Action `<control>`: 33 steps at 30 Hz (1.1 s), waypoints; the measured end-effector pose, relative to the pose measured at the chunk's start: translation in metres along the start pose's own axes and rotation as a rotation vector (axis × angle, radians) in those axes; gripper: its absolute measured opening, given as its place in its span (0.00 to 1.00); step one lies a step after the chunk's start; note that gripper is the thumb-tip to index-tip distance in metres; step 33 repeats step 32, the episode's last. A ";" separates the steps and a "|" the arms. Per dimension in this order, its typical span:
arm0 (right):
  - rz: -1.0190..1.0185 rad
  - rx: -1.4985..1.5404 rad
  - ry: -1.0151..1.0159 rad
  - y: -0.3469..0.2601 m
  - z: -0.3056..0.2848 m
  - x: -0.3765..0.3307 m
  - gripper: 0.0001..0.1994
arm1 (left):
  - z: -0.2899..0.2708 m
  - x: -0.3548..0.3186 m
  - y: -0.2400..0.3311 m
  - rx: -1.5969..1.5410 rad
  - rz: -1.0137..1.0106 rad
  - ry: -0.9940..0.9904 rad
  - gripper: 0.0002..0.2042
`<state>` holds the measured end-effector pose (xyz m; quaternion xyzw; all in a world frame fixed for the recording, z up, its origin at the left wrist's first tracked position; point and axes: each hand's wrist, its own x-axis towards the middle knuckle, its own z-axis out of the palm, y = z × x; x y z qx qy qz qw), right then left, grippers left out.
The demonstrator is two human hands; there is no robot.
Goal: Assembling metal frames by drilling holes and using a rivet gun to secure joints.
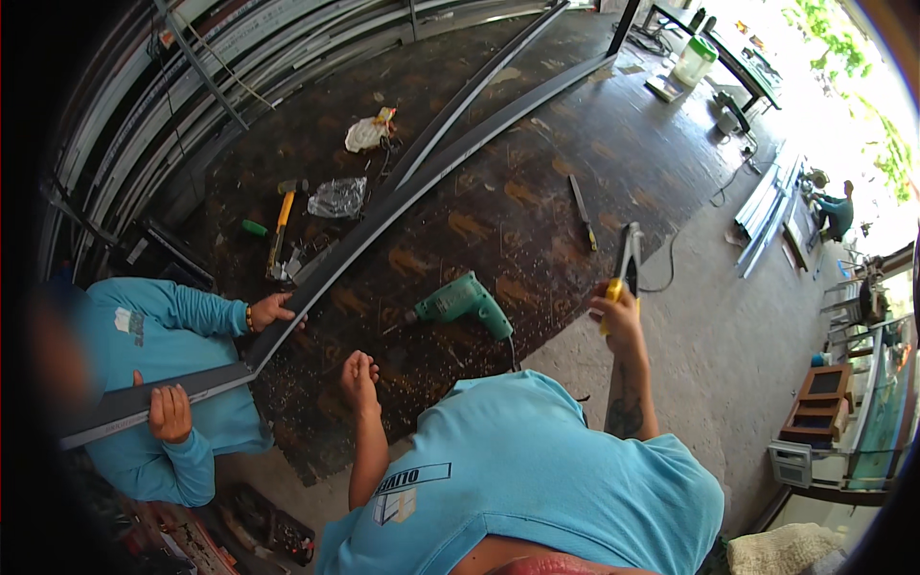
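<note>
My right hand [618,311] is wrapped round the yellow grip of a hand tool [629,254] with two grey metal arms meeting at the top; its exact kind is unclear. My left hand [360,381] is held over the near edge of the dark table, its fingers curled together; whatever they hold, if anything, cannot be made out. Between my hands a green power drill [465,302] lies on its side, bit pointing left. Beyond it a long dark grey metal profile [422,192] crosses the table diagonally. A co-worker's hands [171,414] hold its bent near-left end.
A yellow-handled hammer [283,225], clear plastic bag [337,197] and file-like tool [583,213] lie on the dark tabletop [460,230]. Metal bars [316,67] fill the far-left rack. A green-lidded jar [695,61] stands far right. Another person [837,213] crouches by floor profiles.
</note>
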<state>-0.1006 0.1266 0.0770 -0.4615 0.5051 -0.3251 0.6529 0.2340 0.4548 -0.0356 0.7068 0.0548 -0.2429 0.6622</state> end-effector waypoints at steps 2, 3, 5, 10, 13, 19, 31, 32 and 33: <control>0.001 -0.172 -0.061 0.036 -0.001 0.022 0.16 | 0.013 -0.003 -0.008 0.044 0.072 -0.055 0.14; 0.027 -0.291 -0.041 0.051 0.000 0.034 0.17 | 0.017 -0.006 -0.011 0.081 0.113 -0.087 0.13; -0.011 -0.712 -0.008 0.077 0.006 0.053 0.17 | 0.022 -0.014 -0.018 0.119 0.118 -0.089 0.14; -0.320 -1.209 -0.127 0.095 0.019 0.075 0.34 | 0.018 -0.030 -0.025 0.253 0.078 0.005 0.14; -0.238 -1.279 -0.225 0.098 0.029 0.084 0.40 | 0.009 -0.036 -0.030 0.292 0.034 0.084 0.15; -0.267 -1.245 -0.131 0.102 0.037 0.087 0.40 | 0.009 -0.048 -0.036 0.324 -0.004 0.125 0.16; -0.359 -1.241 -0.067 0.109 0.038 0.087 0.38 | 0.002 -0.025 -0.056 0.455 0.146 0.022 0.18; -0.355 -1.244 -0.056 0.108 0.036 0.087 0.38 | 0.002 -0.024 -0.058 0.529 0.139 0.073 0.20; -0.355 -1.244 -0.056 0.108 0.036 0.087 0.38 | 0.002 -0.024 -0.058 0.529 0.139 0.073 0.20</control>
